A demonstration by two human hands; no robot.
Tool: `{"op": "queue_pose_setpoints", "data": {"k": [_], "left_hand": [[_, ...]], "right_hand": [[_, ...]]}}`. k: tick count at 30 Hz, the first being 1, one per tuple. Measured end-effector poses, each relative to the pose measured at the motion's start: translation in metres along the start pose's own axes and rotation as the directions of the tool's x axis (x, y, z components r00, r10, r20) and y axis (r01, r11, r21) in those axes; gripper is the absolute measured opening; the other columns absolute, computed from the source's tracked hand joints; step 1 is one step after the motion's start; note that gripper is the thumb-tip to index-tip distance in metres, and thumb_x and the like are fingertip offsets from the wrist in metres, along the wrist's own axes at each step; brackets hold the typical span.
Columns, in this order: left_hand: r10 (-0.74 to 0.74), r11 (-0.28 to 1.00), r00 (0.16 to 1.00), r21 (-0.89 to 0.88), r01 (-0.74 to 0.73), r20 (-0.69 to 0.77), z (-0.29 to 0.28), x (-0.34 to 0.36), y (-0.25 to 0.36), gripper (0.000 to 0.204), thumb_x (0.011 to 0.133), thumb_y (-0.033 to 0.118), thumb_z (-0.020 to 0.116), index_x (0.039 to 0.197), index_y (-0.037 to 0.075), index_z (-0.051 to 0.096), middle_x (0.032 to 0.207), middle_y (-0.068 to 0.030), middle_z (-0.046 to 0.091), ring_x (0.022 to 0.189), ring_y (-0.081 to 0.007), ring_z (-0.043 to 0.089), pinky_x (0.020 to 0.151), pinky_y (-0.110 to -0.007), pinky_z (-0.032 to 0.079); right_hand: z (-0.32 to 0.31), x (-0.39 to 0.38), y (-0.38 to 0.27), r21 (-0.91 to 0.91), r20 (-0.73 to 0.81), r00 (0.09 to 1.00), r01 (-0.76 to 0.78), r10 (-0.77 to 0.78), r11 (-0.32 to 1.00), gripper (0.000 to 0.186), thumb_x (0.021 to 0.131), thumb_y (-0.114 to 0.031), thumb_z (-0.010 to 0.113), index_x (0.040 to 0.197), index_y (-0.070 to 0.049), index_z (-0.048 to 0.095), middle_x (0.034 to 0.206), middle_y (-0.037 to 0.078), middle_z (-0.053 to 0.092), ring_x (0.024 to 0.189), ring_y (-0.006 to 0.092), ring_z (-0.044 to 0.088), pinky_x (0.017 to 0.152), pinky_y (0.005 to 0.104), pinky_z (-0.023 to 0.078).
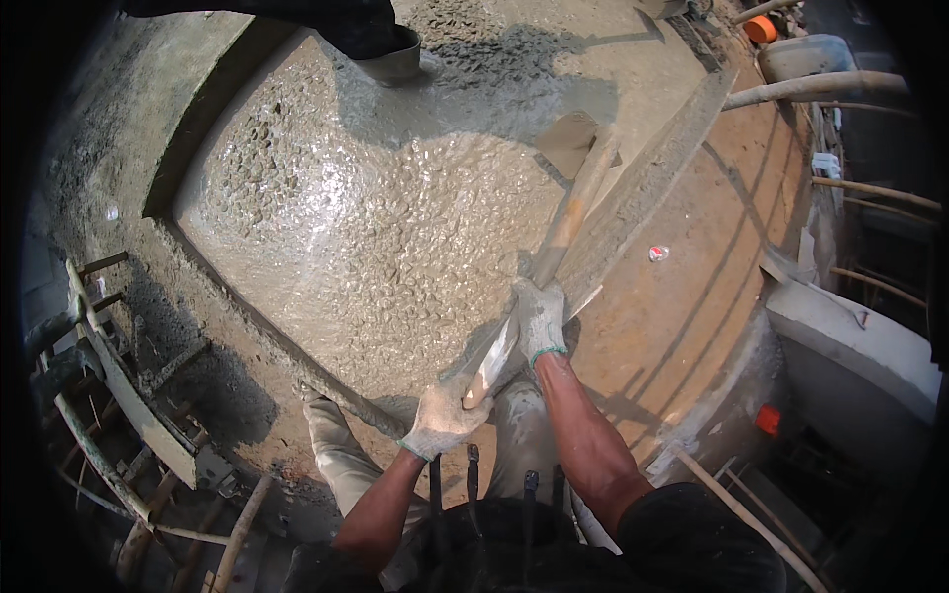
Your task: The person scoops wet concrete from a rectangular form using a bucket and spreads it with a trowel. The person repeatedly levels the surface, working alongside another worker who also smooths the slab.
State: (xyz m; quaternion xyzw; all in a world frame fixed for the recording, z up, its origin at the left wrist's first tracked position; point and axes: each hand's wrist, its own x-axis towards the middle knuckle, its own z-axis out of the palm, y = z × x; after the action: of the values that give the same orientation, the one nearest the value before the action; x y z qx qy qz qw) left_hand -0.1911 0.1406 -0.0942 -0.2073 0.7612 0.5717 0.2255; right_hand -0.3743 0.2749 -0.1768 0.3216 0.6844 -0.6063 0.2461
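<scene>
My left hand (445, 420), in a dirty knitted glove, is closed on the lower end of a long wooden handle (562, 232). My right hand (541, 316), gloved too, grips the same handle farther up. The handle runs up and to the right to a mud-coated metal blade (568, 143) at the right side of a bed of wet, lumpy concrete (287, 247). A raised board (652, 178) edges the bed on that side.
Another person's boot (386, 61) stands in the concrete at the top. Bamboo poles and framework (133, 415) lie at left. A rusty-brown surface (692, 296) with a small can (658, 254) borders the right, beside a concrete ledge (845, 341), poles and an orange bucket (759, 30).
</scene>
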Motion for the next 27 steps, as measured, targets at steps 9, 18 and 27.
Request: {"op": "queue_pose_setpoints", "data": {"k": [9, 18, 27], "left_hand": [[0.012, 0.999, 1.0, -0.035, -0.011, 0.025, 0.089, 0.217, 0.038, 0.047, 0.089, 0.037, 0.07, 0.121, 0.003, 0.071, 0.107, -0.0284, 0.074, 0.104, -0.0474, 0.071, 0.09, -0.053, 0.055], [-0.231, 0.946, 0.972, -0.225, 0.234, 0.038, 0.007, -0.005, -0.06, 0.045, 0.089, 0.029, 0.072, 0.121, -0.003, 0.069, 0.095, -0.0264, 0.074, 0.091, -0.0415, 0.073, 0.083, -0.048, 0.055], [-0.442, 0.897, 0.897, -0.009, 0.442, 0.032, -0.131, -0.265, -0.057, 0.045, 0.088, 0.033, 0.081, 0.112, -0.003, 0.07, 0.08, -0.0166, 0.068, 0.072, -0.0236, 0.061, 0.071, -0.041, 0.052]], "right_hand": [[-0.06, 0.263, -0.071, -0.562, 0.028, 0.996, 0.084, -0.082, 0.823, 0.027, 0.086, -0.022, 0.067, 0.084, 0.005, 0.073, 0.074, 0.016, 0.071, 0.066, 0.0272, 0.071, 0.061, 0.0445, 0.054], [0.023, 0.083, 0.137, -0.581, 0.016, 0.976, 0.185, -0.216, 0.793, 0.02, 0.087, -0.017, 0.073, 0.08, 0.002, 0.072, 0.079, 0.015, 0.073, 0.068, 0.0239, 0.067, 0.064, 0.0445, 0.053], [0.126, -0.226, 0.176, -0.194, 0.104, 0.912, -0.373, 0.397, 0.908, 0.018, 0.093, -0.017, 0.069, 0.095, 0.0, 0.065, 0.075, 0.009, 0.06, 0.064, 0.0233, 0.058, 0.06, 0.0447, 0.049]]}}
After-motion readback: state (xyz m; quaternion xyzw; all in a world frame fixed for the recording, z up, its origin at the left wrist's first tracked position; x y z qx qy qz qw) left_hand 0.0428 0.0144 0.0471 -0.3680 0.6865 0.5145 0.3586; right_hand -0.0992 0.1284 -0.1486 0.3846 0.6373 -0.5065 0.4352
